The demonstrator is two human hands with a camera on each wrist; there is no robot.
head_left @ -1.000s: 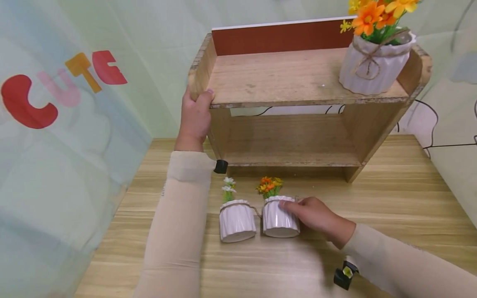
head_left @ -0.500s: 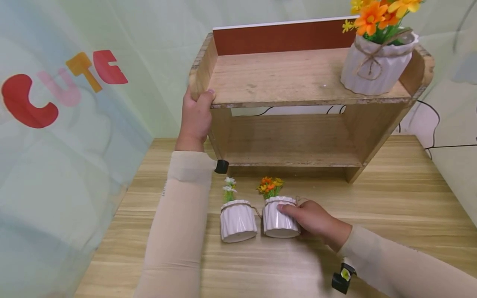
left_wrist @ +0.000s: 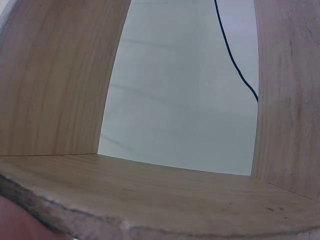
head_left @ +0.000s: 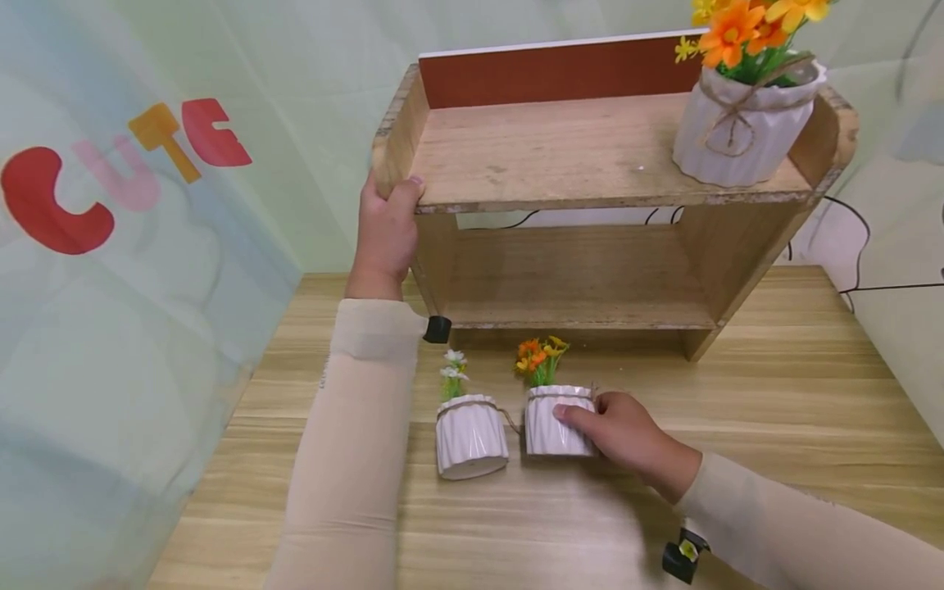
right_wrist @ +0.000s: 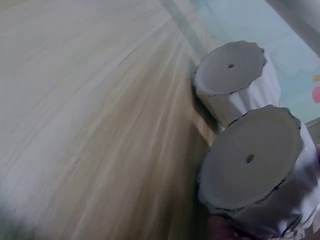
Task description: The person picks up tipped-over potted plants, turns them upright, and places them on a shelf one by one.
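My left hand [head_left: 387, 233] grips the left end of a wooden shelf [head_left: 546, 156], thumb over the front edge of its top board. In my right hand [head_left: 634, 434] is a white fluted flowerpot [head_left: 544, 434] with orange and yellow flowers, thumb on its front and the other fingers hidden behind. This pot is tilted, flowers toward the shelf. Left of it a similar flowerpot [head_left: 472, 442] with white flowers lies on its side on the table. The right wrist view shows both bases, the held pot [right_wrist: 250, 170] nearer and the other pot [right_wrist: 232, 70] beyond.
A larger white flowerpot [head_left: 737, 135] with orange and yellow flowers stands upright at the right end of the shelf's top. The shelf stands at the back of the wood-grain table [head_left: 501, 524]. Behind hangs a printed cloth [head_left: 243, 65].
The flowerpot in my right hand has tipped toward upright, its flowers rising and its base turning out of sight in the head view. My left hand and the other pots stay put.
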